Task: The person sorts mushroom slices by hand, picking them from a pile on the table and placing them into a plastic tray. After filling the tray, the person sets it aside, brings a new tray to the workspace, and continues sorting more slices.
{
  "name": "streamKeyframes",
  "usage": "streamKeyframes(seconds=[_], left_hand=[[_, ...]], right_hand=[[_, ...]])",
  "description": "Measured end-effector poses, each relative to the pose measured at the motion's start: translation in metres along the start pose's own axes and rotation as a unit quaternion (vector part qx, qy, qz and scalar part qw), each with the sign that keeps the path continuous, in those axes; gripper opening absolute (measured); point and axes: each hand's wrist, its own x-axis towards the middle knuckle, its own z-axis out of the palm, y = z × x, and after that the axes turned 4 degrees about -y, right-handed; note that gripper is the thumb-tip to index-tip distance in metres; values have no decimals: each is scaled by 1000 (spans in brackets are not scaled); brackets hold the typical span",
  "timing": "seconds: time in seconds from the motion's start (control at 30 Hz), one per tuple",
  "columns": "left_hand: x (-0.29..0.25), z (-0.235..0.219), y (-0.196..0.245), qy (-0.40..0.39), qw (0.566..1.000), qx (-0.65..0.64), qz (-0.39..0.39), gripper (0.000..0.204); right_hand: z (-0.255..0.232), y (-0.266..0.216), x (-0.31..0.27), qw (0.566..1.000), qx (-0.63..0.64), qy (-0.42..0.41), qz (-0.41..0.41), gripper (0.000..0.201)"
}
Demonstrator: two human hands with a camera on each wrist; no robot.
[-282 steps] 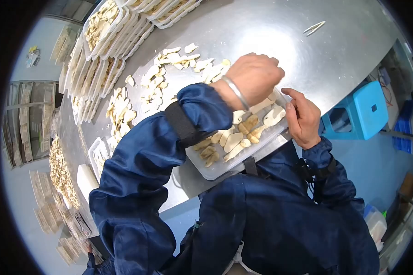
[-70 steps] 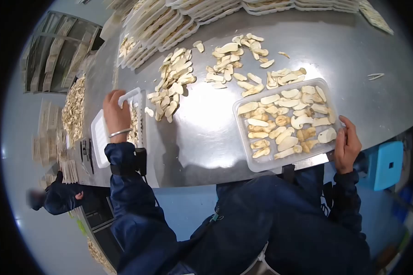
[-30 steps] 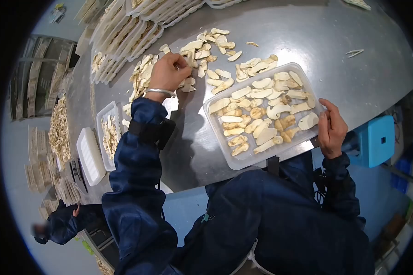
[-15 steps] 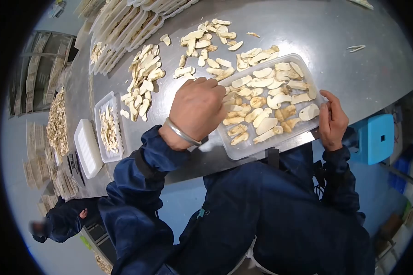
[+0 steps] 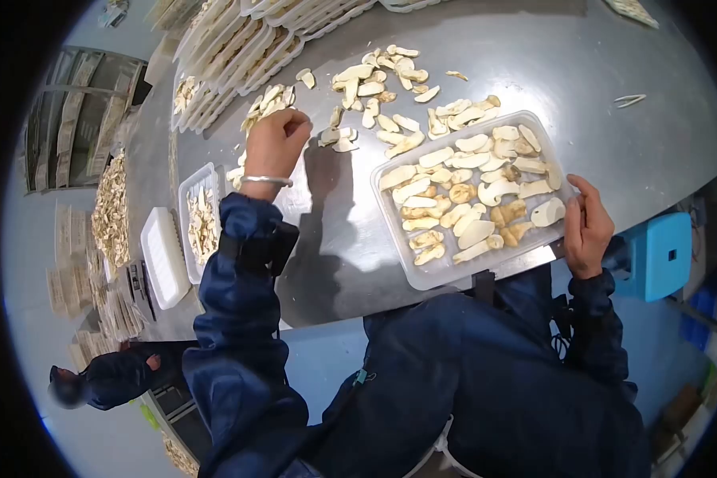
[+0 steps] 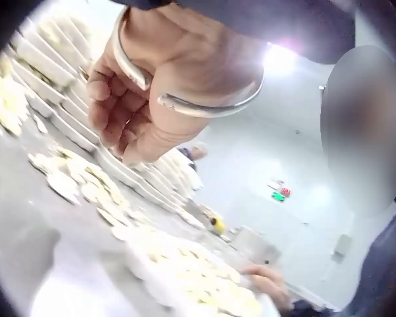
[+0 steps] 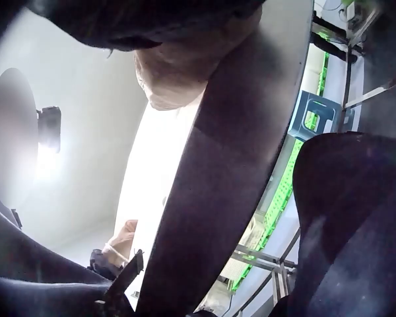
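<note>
A translucent plastic tray filled with rows of sliced mushrooms sits near the table's front edge. My left hand, with a silver bangle, is above the metal table between the tray and a long pile of mushroom slices. In the left wrist view its fingers bend loosely toward the thumb, and nothing shows between them. My right hand rests at the tray's right rim, index finger and thumb slightly apart. The right wrist view shows this hand from behind, its fingertips mostly hidden.
More mushroom slices lie in loose heaps behind the tray. Stacked filled trays stand at the back left. A small white tray and a white lid-like piece lie left. Tweezers and a blue stool are right.
Half a second ago the left hand was over the tray's left edge; it has since moved left toward the pile. One more slice lies at the tray's left side. The right hand stays at the rim.
</note>
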Motion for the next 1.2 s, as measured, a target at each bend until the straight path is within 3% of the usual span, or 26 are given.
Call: streamKeyframes(seconds=[0.23,0.47,0.53,0.63,0.7,0.8,0.93,1.03,1.2], left_hand=[[43,29,3,-60,990,131,2,28],[39,29,-8,-62,994,84,21,30],[28,21,5,-54,997,51,32,25],[-12,7,55,-72,995,-19,72,18],[-44,12,76,-117,982,-46,139,16],[-76,18,98,-175,971,-34,158,21],[-87,22,101,-200,956,-8,214,17],[-85,22,105,-236,918,19,317,19],[-77,22,111,-276,887,79,363,24]], right_hand=[[-1,1,1,1000,-1,-3,1,28],[0,0,1,1000,-1,-2,-6,27],[0,0,0,1000,-2,-3,-3,27],[0,1,0,1000,-6,1,-2,27],[1,1,1,1000,-4,-1,-2,27],[1,3,-1,1000,1,-3,1,27],[0,0,0,1000,-11,-4,3,27],[0,1,-1,1000,-11,-5,4,27],[-1,0,0,1000,-14,-6,9,27]])
